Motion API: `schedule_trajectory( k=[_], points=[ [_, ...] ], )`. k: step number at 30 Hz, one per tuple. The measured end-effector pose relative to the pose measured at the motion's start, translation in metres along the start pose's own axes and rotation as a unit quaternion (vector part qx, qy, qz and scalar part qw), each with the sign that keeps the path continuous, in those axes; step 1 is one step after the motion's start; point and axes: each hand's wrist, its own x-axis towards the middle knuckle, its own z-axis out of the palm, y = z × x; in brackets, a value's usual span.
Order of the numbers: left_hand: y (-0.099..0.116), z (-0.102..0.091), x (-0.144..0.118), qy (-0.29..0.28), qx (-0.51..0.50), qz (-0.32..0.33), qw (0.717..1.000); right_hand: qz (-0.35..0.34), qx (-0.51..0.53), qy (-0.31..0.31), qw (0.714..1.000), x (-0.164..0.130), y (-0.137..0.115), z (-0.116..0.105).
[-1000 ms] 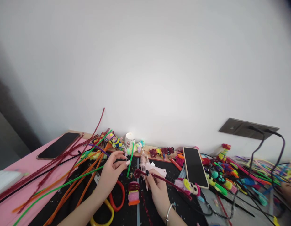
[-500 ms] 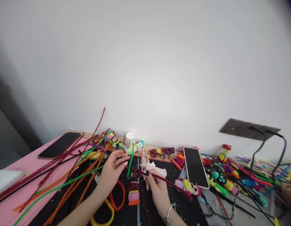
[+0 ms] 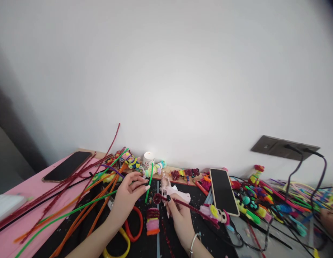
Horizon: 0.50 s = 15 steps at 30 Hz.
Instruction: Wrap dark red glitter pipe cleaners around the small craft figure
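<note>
My left hand [image 3: 128,199] pinches a short green pipe cleaner piece [image 3: 149,187] between thumb and fingertips, holding it nearly upright. My right hand [image 3: 179,215] grips a dark red pipe cleaner [image 3: 193,208] whose end is coiled into a small round spiral [image 3: 156,197], close to the green piece. The red stem runs off to the right over the black mat [image 3: 145,243]. Just behind my hands lies a pink glue gun [image 3: 174,192]. A stacked coil of red, yellow, pink and orange [image 3: 153,221] stands between my wrists.
Long orange, green and dark red pipe cleaners [image 3: 83,200] fan out at left over a pink table [image 3: 26,190]. A phone [image 3: 66,166] lies far left, another phone [image 3: 223,191] right of centre. Scissors [image 3: 129,233], a candle [image 3: 148,159], many small figures [image 3: 260,204] and cables [image 3: 298,168] crowd the right.
The green piece has tilted and shifted slightly between my left fingers. My right hand and the red spiral have stayed almost still.
</note>
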Motion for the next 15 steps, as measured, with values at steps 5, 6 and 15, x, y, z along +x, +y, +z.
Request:
schedule_trajectory(
  k=[5, 6, 15],
  points=[
    [0.0016, 0.0015, -0.0014, 0.008, -0.006, 0.004, 1.0, 0.005, -0.007, -0.001, 1.0, -0.0003, -0.0004, 0.0],
    [0.002, 0.0018, -0.0015, 0.01, -0.007, 0.003, 1.0, 0.005, -0.008, -0.001, 1.0, -0.0003, -0.0005, 0.0],
    [0.0037, 0.0028, -0.0009, 0.029, -0.01, 0.016, 0.999, 0.012, -0.001, 0.0, 1.0, 0.0005, -0.001, 0.0005]
  ],
)
